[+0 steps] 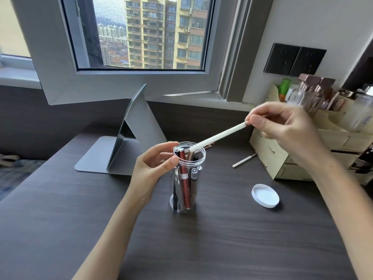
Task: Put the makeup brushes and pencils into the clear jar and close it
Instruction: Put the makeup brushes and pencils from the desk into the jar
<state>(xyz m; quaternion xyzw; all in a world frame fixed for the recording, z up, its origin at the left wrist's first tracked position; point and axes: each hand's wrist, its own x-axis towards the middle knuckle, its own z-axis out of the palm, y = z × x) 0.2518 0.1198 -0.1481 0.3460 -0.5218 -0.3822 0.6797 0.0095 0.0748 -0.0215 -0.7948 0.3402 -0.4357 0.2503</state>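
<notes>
Clear plastic jar (188, 178), tall and cylindrical, stands open near the centre of the dark wood-grain desk (222, 239), already holding a red pencil (184, 178) and several darker sticks. Its rim is pinched between thumb and forefinger of the left hand (153, 166), presumably to steady it. A long white pencil (220, 136) is gripped at its far end by the right hand's (286, 126) fingertips and slanted so that its lower tip enters the mouth. One thin white stick (243, 160) remains on the desk to the right; the round white lid (265, 196) lies inner face up, within reach for closing.

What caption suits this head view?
Right hand lowers white pencil into clear jar steadied by left hand.
</notes>
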